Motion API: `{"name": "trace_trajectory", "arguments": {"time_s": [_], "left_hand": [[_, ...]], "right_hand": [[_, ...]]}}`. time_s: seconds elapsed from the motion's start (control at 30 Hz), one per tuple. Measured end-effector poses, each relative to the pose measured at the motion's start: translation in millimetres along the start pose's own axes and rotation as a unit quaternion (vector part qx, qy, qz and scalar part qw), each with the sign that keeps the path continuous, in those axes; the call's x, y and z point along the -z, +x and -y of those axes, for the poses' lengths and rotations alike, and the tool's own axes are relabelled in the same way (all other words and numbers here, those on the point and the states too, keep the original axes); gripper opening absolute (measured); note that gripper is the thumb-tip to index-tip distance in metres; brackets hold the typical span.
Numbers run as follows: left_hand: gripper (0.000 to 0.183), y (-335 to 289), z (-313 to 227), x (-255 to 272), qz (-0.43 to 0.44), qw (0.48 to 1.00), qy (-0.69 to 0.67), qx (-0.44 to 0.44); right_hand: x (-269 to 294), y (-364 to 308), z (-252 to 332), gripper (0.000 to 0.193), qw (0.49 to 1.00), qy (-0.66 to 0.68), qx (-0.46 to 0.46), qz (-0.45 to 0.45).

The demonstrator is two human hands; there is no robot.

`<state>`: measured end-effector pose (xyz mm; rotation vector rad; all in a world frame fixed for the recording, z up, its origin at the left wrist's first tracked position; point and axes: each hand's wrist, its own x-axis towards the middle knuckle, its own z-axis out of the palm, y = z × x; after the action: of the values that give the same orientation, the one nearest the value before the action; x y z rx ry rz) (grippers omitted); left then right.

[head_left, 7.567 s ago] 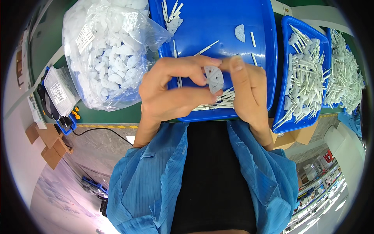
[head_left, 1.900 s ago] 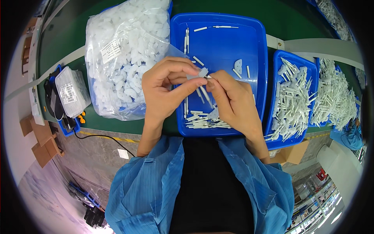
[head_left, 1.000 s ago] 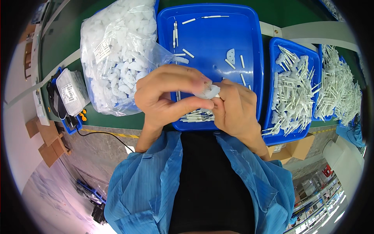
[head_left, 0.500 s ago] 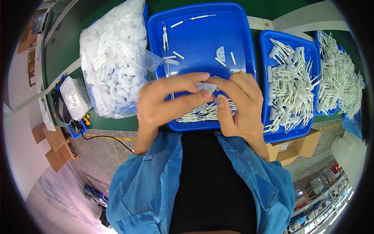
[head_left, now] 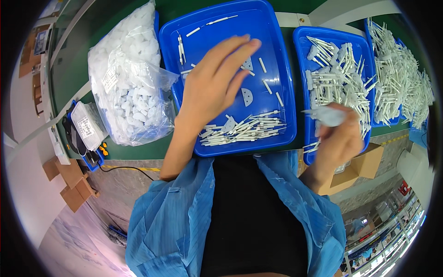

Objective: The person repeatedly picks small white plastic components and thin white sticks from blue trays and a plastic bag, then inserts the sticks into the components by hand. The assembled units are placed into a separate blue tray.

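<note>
My left hand hovers over the middle blue tray, fingers stretched out and nothing visible in them. Its fingertips are close to a pale half-round plastic piece with holes in that tray. A second half-round piece lies nearer me. Along the tray's near side is a heap of thin white rods with metal pins. My right hand is closed on a whitish plastic piece, blurred by motion, above the near left part of the right blue tray.
The right tray holds piled half-round pieces with rods in them, and more such piles stand farther right. A clear bag of white plastic pieces sits on the left. Beyond it are a white box and a black cable.
My hands, together over the middle tray before, have parted. The right one has carried the plastic piece right to the right tray; the left has moved forward with fingers spread.
</note>
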<state>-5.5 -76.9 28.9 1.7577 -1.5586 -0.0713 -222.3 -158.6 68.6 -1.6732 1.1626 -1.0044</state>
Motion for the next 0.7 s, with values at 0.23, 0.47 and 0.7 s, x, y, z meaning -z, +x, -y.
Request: {"name": "trace_trajectory", "arguments": {"time_s": [0.23, 0.47, 0.7], "left_hand": [[0.031, -7, 33, -19, 0.104, 0.992, 0.056, -0.045], [0.021, -26, 11, 24, -0.034, 0.965, -0.180, 0.190], [0.025, -55, 11, 22, -0.138, 0.877, -0.422, 0.184]], "right_hand": [[12, 36, 7, 0.029, 0.977, -0.203, 0.041, -0.044], [-28, -7, -2, 0.019, 0.886, -0.247, 0.134, 0.368], [-72, -7, -29, 0.015, 0.863, -0.264, 0.190, 0.386]]}}
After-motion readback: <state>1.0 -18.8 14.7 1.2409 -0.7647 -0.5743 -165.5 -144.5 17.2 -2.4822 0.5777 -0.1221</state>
